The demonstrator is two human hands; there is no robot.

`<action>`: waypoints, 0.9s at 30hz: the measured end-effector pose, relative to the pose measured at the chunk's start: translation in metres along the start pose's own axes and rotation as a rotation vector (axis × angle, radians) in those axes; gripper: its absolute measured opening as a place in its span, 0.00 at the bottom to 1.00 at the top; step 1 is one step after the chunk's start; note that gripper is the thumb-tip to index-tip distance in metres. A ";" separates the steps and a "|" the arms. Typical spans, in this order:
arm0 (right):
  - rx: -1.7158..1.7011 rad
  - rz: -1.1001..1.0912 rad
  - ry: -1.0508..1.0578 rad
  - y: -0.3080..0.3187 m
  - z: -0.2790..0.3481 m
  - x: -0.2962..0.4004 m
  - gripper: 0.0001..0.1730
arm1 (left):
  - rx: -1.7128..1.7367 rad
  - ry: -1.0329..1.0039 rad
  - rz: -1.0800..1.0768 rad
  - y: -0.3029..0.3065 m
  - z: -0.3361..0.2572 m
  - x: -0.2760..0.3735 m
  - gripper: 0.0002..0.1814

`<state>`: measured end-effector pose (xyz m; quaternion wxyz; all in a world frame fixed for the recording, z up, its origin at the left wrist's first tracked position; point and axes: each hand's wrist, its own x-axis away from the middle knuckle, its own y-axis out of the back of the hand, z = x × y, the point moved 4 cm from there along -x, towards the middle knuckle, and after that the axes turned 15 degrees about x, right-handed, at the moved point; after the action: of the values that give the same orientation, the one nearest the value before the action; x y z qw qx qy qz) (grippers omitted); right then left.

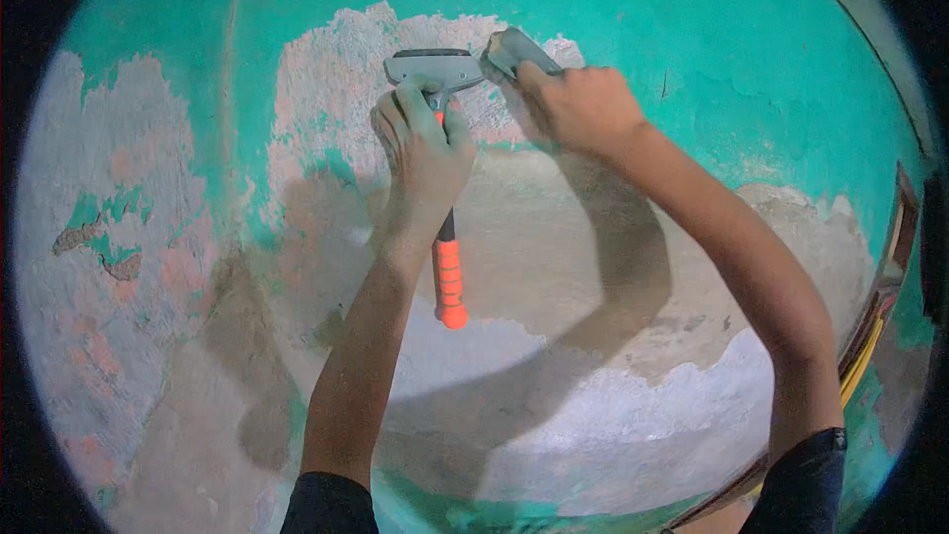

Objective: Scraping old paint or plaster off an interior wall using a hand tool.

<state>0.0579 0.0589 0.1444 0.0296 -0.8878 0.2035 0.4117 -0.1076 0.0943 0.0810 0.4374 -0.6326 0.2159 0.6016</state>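
Note:
My left hand (426, 133) holds a long-handled scraper (434, 68) near its wide grey head, which lies against the wall. Below the hand hangs the scraper's handle, black and orange with a rounded end. In my right hand (586, 107) is a grey block-like tool (511, 50), its kind not clear, tilted just right of the scraper head. Both tools are over a patch of the painted wall (326, 81) where the green paint is off and a pale, rough layer shows. The fingertips of my right hand are partly hidden.
Green paint (704, 30) covers the upper wall. Bare brown plaster (534, 237) and pale patches lie lower down. At the left, the surface has chipped holes (122, 265). Yellow cables or strips (864, 363) run beside a wooden edge at the far right. My arms cast shadows on the wall.

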 end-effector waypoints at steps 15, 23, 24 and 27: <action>-0.023 -0.082 -0.194 0.003 -0.059 -0.003 0.15 | -0.024 0.024 -0.001 -0.008 0.005 0.005 0.18; 0.049 0.002 0.060 -0.005 -0.013 0.018 0.16 | -0.025 -0.024 -0.023 -0.002 -0.003 0.002 0.19; 0.006 0.050 -0.057 0.000 -0.029 0.012 0.15 | -0.027 -0.018 -0.017 -0.003 -0.003 0.003 0.20; -0.126 -0.014 -0.302 0.002 -0.047 0.013 0.15 | -0.021 -0.002 -0.013 -0.008 -0.002 0.005 0.20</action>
<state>0.0983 0.0425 0.1663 0.0069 -0.8175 0.1642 0.5520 -0.0990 0.0984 0.0790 0.4348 -0.6381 0.2049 0.6015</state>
